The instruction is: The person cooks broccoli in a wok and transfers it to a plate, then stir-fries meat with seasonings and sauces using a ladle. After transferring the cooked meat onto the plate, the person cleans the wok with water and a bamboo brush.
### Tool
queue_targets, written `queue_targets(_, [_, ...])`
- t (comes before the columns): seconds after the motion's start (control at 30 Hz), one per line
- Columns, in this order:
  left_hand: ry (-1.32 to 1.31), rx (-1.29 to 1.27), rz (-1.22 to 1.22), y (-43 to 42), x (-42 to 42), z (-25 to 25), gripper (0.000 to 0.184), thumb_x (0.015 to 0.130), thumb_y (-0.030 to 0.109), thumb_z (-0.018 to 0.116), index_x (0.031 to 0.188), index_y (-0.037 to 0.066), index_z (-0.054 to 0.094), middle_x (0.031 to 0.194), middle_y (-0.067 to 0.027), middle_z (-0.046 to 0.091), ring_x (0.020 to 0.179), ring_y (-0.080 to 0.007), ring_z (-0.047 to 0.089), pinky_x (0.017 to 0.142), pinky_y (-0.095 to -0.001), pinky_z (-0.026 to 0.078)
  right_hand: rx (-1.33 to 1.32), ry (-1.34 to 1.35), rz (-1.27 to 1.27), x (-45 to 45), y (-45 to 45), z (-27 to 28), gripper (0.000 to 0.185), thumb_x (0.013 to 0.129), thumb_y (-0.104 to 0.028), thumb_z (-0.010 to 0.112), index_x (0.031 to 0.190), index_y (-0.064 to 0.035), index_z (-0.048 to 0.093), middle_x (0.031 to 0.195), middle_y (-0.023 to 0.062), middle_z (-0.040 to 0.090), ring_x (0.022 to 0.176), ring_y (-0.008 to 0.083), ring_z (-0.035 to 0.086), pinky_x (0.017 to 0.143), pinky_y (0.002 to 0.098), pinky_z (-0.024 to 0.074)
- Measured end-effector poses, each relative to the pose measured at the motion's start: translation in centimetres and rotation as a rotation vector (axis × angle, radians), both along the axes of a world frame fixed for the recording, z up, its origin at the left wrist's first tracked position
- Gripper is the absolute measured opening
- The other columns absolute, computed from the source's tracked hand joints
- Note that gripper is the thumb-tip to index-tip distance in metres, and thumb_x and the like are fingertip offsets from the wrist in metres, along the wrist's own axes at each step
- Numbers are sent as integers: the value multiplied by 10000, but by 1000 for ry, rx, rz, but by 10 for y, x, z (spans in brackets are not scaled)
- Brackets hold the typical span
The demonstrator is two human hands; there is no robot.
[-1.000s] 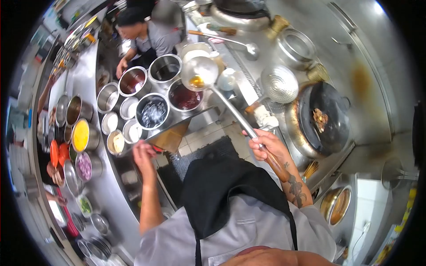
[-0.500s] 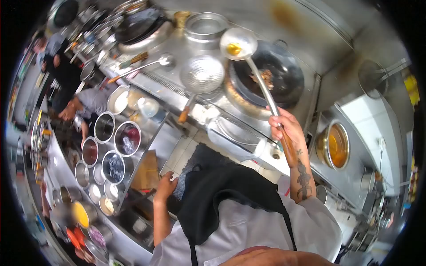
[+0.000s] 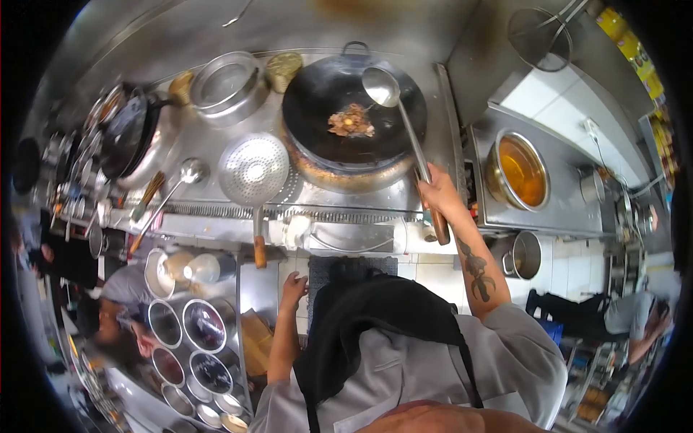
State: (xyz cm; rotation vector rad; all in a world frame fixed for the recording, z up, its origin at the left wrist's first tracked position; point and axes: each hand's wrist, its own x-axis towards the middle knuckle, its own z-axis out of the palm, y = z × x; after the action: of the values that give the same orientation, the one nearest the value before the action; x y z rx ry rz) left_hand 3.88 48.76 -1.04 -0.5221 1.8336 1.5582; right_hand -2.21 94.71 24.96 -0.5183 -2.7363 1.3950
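Note:
My right hand (image 3: 439, 191) is wrapped round the wooden handle of a long ladle (image 3: 381, 86). The ladle's metal bowl is tilted over the right part of a black wok (image 3: 310, 86), with a thin trickle near its lip. In the wok lies a small heap of brownish chopped food (image 3: 351, 121) with a yellow spot on it. My left hand (image 3: 294, 291) hangs near my waist, left of the black apron, fingers loosely apart and holding nothing.
A perforated strainer (image 3: 254, 169) lies left of the wok, beside another ladle (image 3: 191, 172) and a bamboo brush (image 3: 150, 191). To the right stands a bowl of amber liquid (image 3: 521, 169). Several ingredient pots (image 3: 204, 325) stand lower left, near a co-worker (image 3: 123, 310).
My view has swung right. The ladle, earlier level with yellow liquid in its bowl, is now tilted lower over the wok, and the yellow spot shows on the food. My left hand stays low.

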Motion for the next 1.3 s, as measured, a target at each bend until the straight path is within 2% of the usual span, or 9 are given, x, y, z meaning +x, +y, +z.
queue_targets(0.2, [-73, 94, -59, 50, -55, -62, 692, 853, 185, 682, 1401, 46, 283, 1146, -174, 586, 823, -272, 652, 690, -396, 556, 205, -88, -48, 47, 8, -6, 630, 810, -170, 608, 1350, 93, 419, 1236, 333, 545, 1139, 419, 571, 981, 404, 444])
queue_targets(0.27, [-46, 144, -171, 55, -53, -85, 504, 836, 178, 684, 1275, 16, 496, 1081, -155, 628, 806, -231, 636, 632, -367, 522, 255, 39, -97, 72, 1, 8, 550, 856, -108, 611, 1337, 86, 426, 892, 201, 641, 749, 217, 620, 686, 326, 489])
queue_targets(0.4, [409, -43, -488, 55, -48, -156, 399, 789, 169, 716, 1108, -46, 612, 1027, -130, 668, 775, -242, 640, 606, -416, 508, 192, 138, -415, 149, -10, 39, 524, 875, -50, 609, 1367, -4, 434, 828, 117, 594, 660, 129, 499, 614, 280, 447])
queue_targets(0.6, [615, -837, -709, 67, -47, -88, 492, 809, 379, 668, 734, -107, 654, 702, -302, 627, 712, -396, 659, 723, -466, 516, 247, 184, -857, 315, -3, 28, 474, 912, -10, 548, 1370, -27, 428, 731, 8, 513, 603, 53, 433, 533, 231, 374])
queue_targets(0.77, [799, -687, -605, 53, -29, -94, 386, 796, 202, 639, 954, -149, 607, 881, -297, 660, 691, -429, 644, 719, -469, 516, 249, 139, -1197, 432, -2, -42, 494, 866, -97, 606, 1319, 42, 466, 1073, 281, 627, 993, 367, 648, 834, 376, 509])
queue_targets(0.83, [858, -363, -605, 35, -35, -129, 434, 797, 156, 626, 1114, -125, 532, 898, -251, 652, 689, -382, 639, 679, -470, 517, 180, 75, -1262, 466, 9, -74, 502, 865, -104, 604, 1323, 48, 464, 1068, 264, 634, 944, 344, 661, 836, 378, 511])
queue_targets(0.9, [627, -200, -615, 30, -39, -130, 503, 802, 131, 619, 1225, -94, 465, 899, -210, 633, 686, -331, 628, 630, -452, 507, 161, 185, -1289, 486, 23, -111, 409, 881, -67, 566, 1268, 38, 485, 640, 11, 523, 463, 101, 504, 410, 267, 413])
queue_targets(1.0, [34, -317, -512, 37, -25, -82, 583, 814, 124, 619, 1319, -35, 374, 873, -155, 587, 681, -246, 604, 546, -398, 476, -53, 154, -1311, 500, 50, -139, 328, 864, -67, 550, 1171, 47, 523, 616, 21, 507, 452, 119, 518, 397, 278, 411])
queue_targets(1.3, [-79, -421, -354, 19, 18, -57, 569, 852, 151, 575, 1367, 67, 349, 889, -111, 575, 645, -203, 591, 487, -302, 444, -409, 162, -1344, 499, 89, -128, 214, 850, -88, 538, 1007, 56, 557, 640, 40, 519, 454, 130, 527, 401, 288, 411])
